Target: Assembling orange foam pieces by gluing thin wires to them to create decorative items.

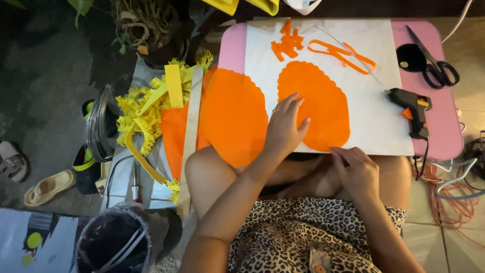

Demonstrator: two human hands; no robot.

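An orange scalloped petal (316, 103) lies on white paper (369, 116) on the pink worktop (444, 126); the left hand (285, 129) presses it flat, fingers spread. The right hand (356, 169) pinches the petal's lower edge, grip together; glue gun (411, 108) and scissors (434, 63) lie right.

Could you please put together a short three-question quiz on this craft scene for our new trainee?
1. True or false: the left hand lies flat on an orange paper shape.
2. Which tool lies nearest the right hand: A) scissors, B) glue gun, C) a hammer?
3. What colour is the table under the white sheet?

Key: 1 true; 2 B; 3 pink.
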